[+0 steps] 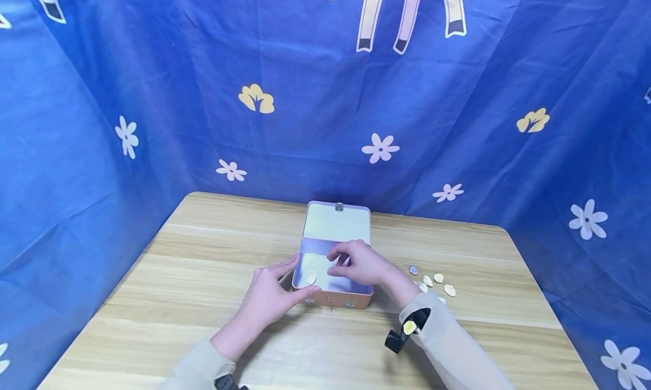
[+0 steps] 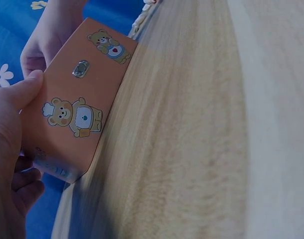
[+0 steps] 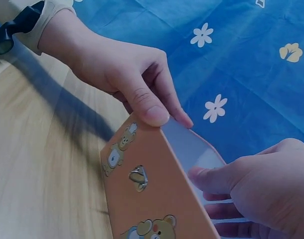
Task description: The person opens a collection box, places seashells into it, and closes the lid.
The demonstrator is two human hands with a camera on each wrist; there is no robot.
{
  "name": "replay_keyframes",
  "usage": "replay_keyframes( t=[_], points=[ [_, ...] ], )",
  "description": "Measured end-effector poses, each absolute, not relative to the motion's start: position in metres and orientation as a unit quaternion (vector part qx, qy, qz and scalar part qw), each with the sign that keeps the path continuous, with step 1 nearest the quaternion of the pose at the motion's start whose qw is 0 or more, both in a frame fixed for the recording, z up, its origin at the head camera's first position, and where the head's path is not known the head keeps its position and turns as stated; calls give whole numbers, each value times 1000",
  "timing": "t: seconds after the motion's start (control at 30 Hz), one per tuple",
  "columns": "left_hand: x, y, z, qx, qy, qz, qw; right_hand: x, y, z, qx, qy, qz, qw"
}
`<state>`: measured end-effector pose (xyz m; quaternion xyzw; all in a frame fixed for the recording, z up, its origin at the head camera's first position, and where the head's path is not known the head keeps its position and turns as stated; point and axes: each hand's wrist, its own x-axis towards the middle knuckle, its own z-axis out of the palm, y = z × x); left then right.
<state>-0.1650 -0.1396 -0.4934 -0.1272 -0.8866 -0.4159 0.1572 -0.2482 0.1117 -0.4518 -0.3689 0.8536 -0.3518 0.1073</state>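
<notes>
An orange tin box with teddy bear pictures stands on the table, its lid raised at the back. My left hand grips its front left corner, thumb over the front rim and fingers along the left side. One whitish, shell-like piece lies inside, near that corner. Reaching over the right part of the box is my right hand, its fingers bent down into it with a gap between thumb and index finger. In the right wrist view the right hand's lower fingers are hidden behind the box wall.
Right of the box, several pale shell-like pieces and a bluish one lie loose on the wooden table. A blue patterned cloth hangs around the table's back and sides. A metal clasp sticks out from the box front.
</notes>
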Motion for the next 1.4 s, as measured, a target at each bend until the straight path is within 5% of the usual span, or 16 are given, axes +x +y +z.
replay_keyframes(
  t=[0.7,1.4],
  points=[
    [-165,-139,-498,-114,-887,-422,150,-238,172,-420,-320,856,-403,42],
    [-163,-137,-497,-108,-885,-431,137,-246,257,-446,-229,894,-385,7]
  ],
)
